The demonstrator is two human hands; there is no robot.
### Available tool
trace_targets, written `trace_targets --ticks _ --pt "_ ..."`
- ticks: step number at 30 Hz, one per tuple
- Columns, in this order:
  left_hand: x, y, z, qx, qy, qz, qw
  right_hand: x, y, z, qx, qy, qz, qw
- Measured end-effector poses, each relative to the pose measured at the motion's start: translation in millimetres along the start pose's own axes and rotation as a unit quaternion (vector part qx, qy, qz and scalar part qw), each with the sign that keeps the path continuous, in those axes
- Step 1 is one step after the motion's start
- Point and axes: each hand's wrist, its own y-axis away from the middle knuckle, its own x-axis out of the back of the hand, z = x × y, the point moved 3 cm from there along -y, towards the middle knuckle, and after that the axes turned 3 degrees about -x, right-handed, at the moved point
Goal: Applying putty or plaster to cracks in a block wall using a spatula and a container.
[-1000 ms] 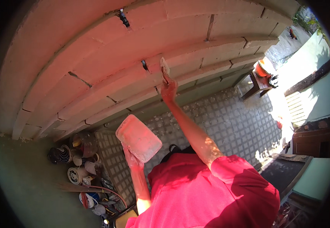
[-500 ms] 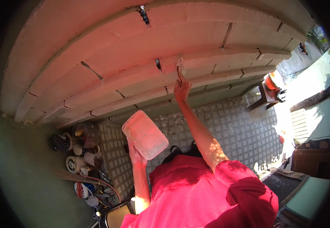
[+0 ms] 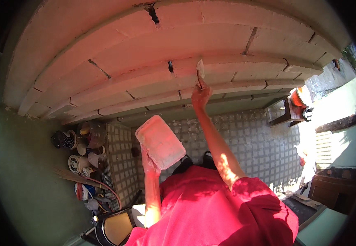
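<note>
My left hand grips a shallow rectangular plastic tub by its left and lower side. A pale, paste-like film smears its surface. My right hand is raised in front of the stepped wall, fingers closed round the handle of a small putty knife. Whitish paste coats its blade, which is at one of the wall's ledges; whether it touches cannot be told. Just left of the blade, a dark gap cuts through that ledge. Other narrow slots run through the ledges, with a larger ragged hole above.
Buckets, tubs and tools crowd the floor at the left, with a broom among them. A chair stands at the lower left. An orange bucket sits on a wooden bench at the right. Patterned tiles cover the floor.
My right hand and the putty knife have shifted slightly right along the ledge. The tub in my left hand has moved a little up and to the right. The view has tilted slightly.
</note>
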Motion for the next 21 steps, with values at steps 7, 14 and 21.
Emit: trace_targets --ticks 7,14,21 --pt "-4.8 15.0 5.5 -0.031 -0.018 0.034 0.999 40.6 -15.8 -18.8 -0.047 -0.060 0.104 0.992" --pt "-7.6 2.3 -7.4 -0.014 -0.039 0.013 0.999 0.0 -2.3 0.8 0.068 -0.011 0.013 0.998" --pt "-14.7 1.3 -16.6 -0.004 -0.052 0.024 0.998 77.5 14.5 -44.8 -0.114 -0.114 -0.130 0.978"
